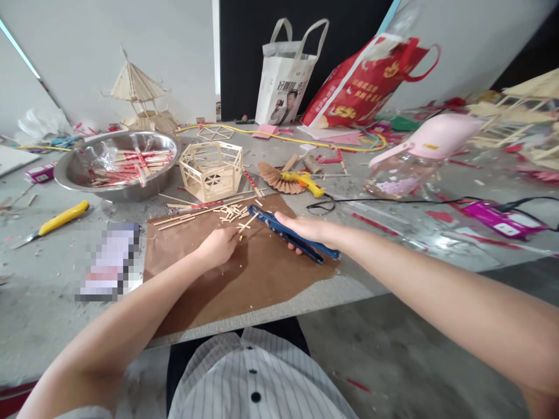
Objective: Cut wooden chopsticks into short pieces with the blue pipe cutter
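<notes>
Above a brown sheet [192, 297] on the table, my left hand [219, 247] pinches a thin wooden stick [248, 224]. The stick's far end reaches the jaws of blue cutting pliers [279, 228]. My right hand [301, 229] is wrapped around the handles of these pliers. Just beyond my left hand lies a small heap of short cut stick pieces [231, 212], with several longer sticks [179, 220] to its left. Behind them stands a hexagonal wooden stick frame [212, 174].
A metal bowl [65, 181] holds red-wrapped sticks at the left. Nearby are a yellow knife [63, 217] and a blurred phone [109, 259]. A yellow glue gun [308, 183], its black cord and a pink-lidded jar [402, 171] stand right. Behind are a pagoda model [136, 87] and two bags [283, 81].
</notes>
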